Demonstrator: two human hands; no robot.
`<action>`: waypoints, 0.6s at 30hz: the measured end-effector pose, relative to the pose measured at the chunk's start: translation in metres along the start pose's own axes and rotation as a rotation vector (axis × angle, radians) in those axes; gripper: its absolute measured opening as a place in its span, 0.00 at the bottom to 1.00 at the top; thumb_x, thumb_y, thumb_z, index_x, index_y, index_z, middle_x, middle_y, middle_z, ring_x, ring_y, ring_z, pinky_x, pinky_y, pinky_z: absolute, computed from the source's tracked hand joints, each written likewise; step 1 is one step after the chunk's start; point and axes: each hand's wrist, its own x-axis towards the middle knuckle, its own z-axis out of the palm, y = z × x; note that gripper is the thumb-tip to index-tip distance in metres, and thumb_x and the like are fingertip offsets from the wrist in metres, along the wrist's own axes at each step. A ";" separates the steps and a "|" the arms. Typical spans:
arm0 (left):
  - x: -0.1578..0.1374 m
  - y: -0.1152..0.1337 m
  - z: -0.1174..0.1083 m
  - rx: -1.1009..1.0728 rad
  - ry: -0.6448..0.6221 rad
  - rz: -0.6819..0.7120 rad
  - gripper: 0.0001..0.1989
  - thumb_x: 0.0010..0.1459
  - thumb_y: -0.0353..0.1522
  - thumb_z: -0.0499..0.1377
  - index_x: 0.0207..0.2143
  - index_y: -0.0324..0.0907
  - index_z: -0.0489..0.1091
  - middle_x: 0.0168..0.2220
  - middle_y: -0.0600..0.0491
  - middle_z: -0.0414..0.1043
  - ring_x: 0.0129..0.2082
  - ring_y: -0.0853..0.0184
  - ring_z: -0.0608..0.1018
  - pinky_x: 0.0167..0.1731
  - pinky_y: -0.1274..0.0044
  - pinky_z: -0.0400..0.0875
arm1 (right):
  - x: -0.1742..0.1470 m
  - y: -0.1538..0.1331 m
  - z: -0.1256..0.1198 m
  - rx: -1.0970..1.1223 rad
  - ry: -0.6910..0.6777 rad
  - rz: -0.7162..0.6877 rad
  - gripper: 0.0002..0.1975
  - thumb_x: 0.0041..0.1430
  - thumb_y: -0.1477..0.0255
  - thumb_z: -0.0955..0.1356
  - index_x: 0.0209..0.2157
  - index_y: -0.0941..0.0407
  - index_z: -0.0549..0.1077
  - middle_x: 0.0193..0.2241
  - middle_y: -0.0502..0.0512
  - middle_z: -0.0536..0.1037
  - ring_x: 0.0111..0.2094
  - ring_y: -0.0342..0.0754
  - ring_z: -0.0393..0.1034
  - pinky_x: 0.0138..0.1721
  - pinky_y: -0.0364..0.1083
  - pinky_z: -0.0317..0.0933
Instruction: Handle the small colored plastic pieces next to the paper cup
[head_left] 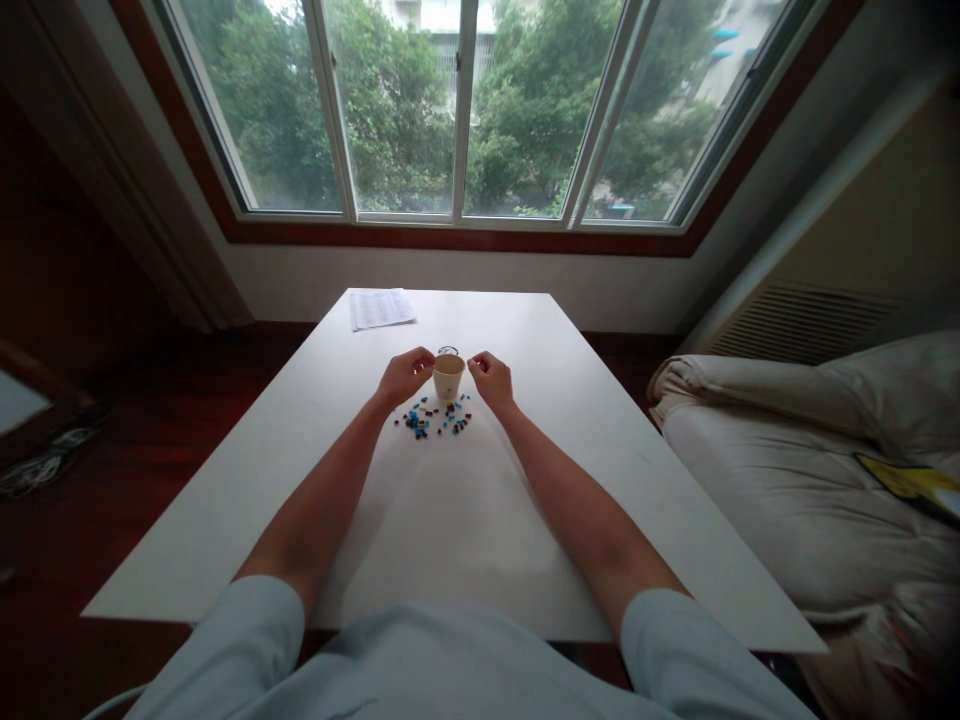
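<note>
A cream paper cup (448,384) stands upright on the white table, its mouth facing up. My left hand (406,377) is at the left side of its rim, thumb and fingers drawn together, seeming to touch the rim. On the other side, my right hand (492,382) is closed in a pinch, with a slight gap between fingertips and cup. Whatever either pinch holds is too small to make out. Several tiny blue, dark and yellow pieces lie scattered in front of the cup, in a left cluster (417,425) and a looser right group (457,419).
Just behind the cup lies a thin dark looped item (448,350), partly hidden. Printed papers (382,308) rest at the far left of the white table (465,540). A cushioned sofa (750,480) is on the right; cables (45,465) lie on the floor at left.
</note>
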 end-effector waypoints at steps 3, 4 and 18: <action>0.003 0.007 0.010 -0.025 0.110 -0.041 0.10 0.60 0.33 0.55 0.41 0.40 0.73 0.39 0.51 0.77 0.38 0.67 0.74 0.38 0.76 0.69 | 0.000 0.003 0.001 0.001 -0.003 0.000 0.17 0.60 0.59 0.61 0.33 0.57 0.73 0.22 0.48 0.68 0.26 0.42 0.59 0.30 0.41 0.53; 0.003 0.009 0.013 -0.025 0.137 -0.049 0.10 0.61 0.32 0.55 0.41 0.41 0.74 0.41 0.50 0.77 0.40 0.66 0.74 0.40 0.75 0.69 | 0.000 0.003 0.002 0.000 -0.003 -0.002 0.17 0.60 0.59 0.61 0.33 0.57 0.73 0.22 0.48 0.68 0.26 0.42 0.59 0.30 0.41 0.53; 0.005 -0.027 -0.022 0.294 -0.148 -0.133 0.12 0.59 0.37 0.57 0.38 0.42 0.77 0.38 0.51 0.79 0.35 0.66 0.76 0.36 0.77 0.67 | -0.025 -0.028 0.003 -0.107 -0.079 -0.297 0.18 0.66 0.60 0.59 0.39 0.57 0.74 0.26 0.50 0.72 0.28 0.42 0.63 0.34 0.40 0.55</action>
